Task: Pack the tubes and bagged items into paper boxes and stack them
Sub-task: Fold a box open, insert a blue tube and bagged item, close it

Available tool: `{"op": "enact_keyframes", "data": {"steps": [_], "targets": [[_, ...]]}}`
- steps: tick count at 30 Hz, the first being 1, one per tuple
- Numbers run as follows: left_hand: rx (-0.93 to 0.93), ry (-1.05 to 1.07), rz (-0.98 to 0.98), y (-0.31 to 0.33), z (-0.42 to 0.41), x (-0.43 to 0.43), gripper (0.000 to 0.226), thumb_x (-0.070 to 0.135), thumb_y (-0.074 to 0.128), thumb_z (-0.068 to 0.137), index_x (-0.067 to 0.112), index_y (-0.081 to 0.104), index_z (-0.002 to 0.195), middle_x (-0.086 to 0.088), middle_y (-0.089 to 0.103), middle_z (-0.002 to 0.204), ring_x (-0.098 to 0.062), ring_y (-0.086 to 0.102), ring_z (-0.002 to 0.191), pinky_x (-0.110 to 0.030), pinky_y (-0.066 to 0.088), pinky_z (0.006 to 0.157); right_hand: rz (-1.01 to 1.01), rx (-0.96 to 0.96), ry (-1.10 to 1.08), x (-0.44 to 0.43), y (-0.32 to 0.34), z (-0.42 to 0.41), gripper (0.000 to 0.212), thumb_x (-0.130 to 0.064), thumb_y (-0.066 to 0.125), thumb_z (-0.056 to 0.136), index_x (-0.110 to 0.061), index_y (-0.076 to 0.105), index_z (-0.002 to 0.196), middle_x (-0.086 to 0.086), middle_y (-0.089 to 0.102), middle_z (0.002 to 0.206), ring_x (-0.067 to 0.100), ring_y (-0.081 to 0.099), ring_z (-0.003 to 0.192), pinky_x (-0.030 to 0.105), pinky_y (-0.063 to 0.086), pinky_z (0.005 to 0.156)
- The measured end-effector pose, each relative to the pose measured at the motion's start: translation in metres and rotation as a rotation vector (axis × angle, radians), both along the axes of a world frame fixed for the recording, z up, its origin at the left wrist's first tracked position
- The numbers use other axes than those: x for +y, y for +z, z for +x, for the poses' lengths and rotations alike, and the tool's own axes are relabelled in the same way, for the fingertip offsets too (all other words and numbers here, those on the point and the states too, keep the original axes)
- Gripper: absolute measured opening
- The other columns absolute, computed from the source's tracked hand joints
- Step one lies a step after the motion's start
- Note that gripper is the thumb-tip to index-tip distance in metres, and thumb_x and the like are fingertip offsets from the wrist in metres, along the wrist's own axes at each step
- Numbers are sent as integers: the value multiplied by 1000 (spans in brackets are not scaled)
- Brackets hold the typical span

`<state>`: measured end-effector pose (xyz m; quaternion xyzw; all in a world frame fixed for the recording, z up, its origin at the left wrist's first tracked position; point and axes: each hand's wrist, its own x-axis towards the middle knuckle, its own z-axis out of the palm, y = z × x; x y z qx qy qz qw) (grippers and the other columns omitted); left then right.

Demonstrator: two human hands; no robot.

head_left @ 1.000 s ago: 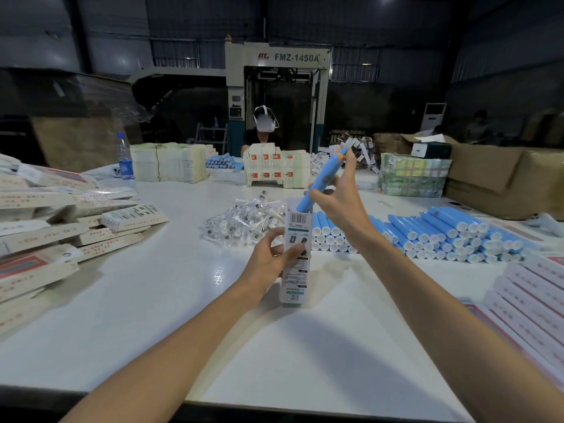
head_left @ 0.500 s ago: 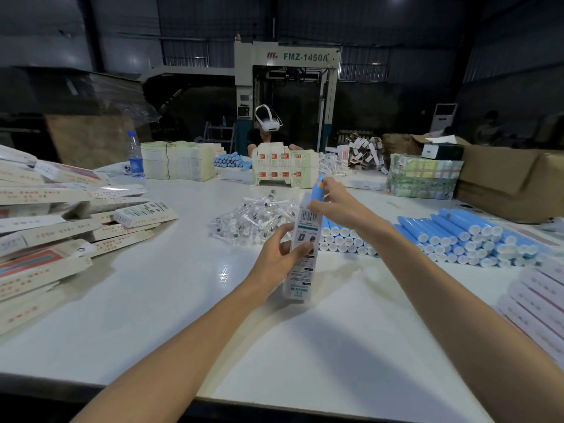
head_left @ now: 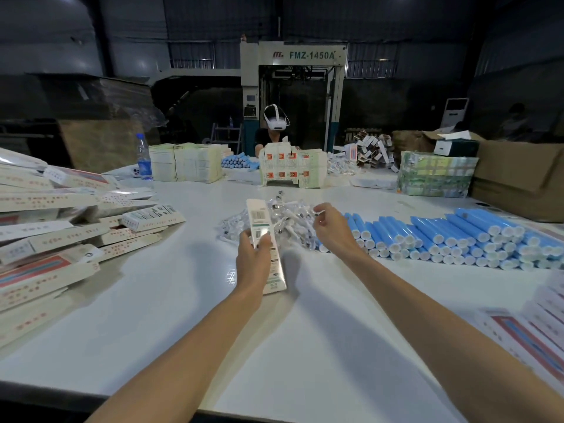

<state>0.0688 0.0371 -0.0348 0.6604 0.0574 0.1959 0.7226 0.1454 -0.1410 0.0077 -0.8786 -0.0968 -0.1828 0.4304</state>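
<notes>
My left hand (head_left: 254, 254) grips a long white box (head_left: 260, 216) mid-bench — barcode side up, far end raised. My right hand (head_left: 334, 232) hovers curled over the clear bagged pieces (head_left: 293, 219) — pinching one or not, I cannot tell. Blue white-capped tubes (head_left: 442, 236) lie toward the right edge.

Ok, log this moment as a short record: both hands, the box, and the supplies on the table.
left hand: grips the paper box round its middle
paper box: long, tilted, far end toward the bagged items
right hand: fingers curled at the pile of bagged items; whether they pinch one cannot be told
blue tubes: stacked in rows right of the pile
box heap: loose, at the left of the table
</notes>
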Motion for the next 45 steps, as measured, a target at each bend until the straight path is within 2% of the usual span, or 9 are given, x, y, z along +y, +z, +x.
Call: {"op": "enact_keyframes", "data": {"steps": [9,12,16,20,24,28,34,39,45], "targets": [[-54,57,59,-4,4,3,24,36,54,109,34,52,133,3,74,115,-20,73,100,-42,58,90,-723,-118,-52,39,-33,46,37,-33,56,107,-10,56,136,10,56,141,31,46,136,44,41,110],[-96,35,117,-6,3,1,27,38,55,109,35,52,136,7,75,116,-13,73,98,-38,57,85,-835,-116,-123,46,-43,51,31,-23,61,105,-11,58,133,8,56,144,28,47,138,43,40,114],[-103,-16,144,-2,2,-1,26,37,55,110,33,53,136,6,76,119,-18,75,102,-45,60,94,-754,-165,-134,52,-51,47,30,4,55,99,-7,61,126,12,65,130,29,56,122,38,47,104],[-75,-35,108,-1,3,0,21,36,59,109,38,52,129,6,76,118,-15,75,100,-39,60,86,-501,-66,-113,42,-46,31,19,3,53,100,-6,63,114,13,69,113,29,66,98,41,55,83],[-46,-94,25,4,3,-4,30,26,69,104,25,58,131,1,76,120,-16,77,98,-37,62,81,-240,-32,-88,8,-31,2,49,1,51,99,-20,50,142,3,62,92,25,60,81,36,42,64],[-18,-241,2,8,-3,-11,34,21,76,99,23,63,129,0,79,120,-23,79,103,-39,64,81,225,-27,67,-27,3,-38,57,3,50,101,-39,62,138,8,62,91,11,70,81,21,47,69],[-60,-514,26,10,-18,-25,41,21,79,98,19,60,134,-1,79,122,-32,79,105,-49,64,92,610,-143,281,-45,54,-85,28,2,56,101,-13,51,125,13,66,110,30,78,91,46,58,95],[-95,-549,12,12,-24,-31,43,16,80,95,12,62,134,-3,79,123,-36,80,101,-44,67,84,515,-322,305,-28,82,-98,52,1,62,97,-30,44,136,21,62,105,27,79,93,46,61,93],[-76,-511,40,15,-26,-29,41,16,82,93,13,64,129,-5,78,124,-37,78,105,-63,59,99,265,-361,178,-9,83,-88,29,-6,70,97,-16,62,123,5,69,102,15,73,94,33,62,81]]}}
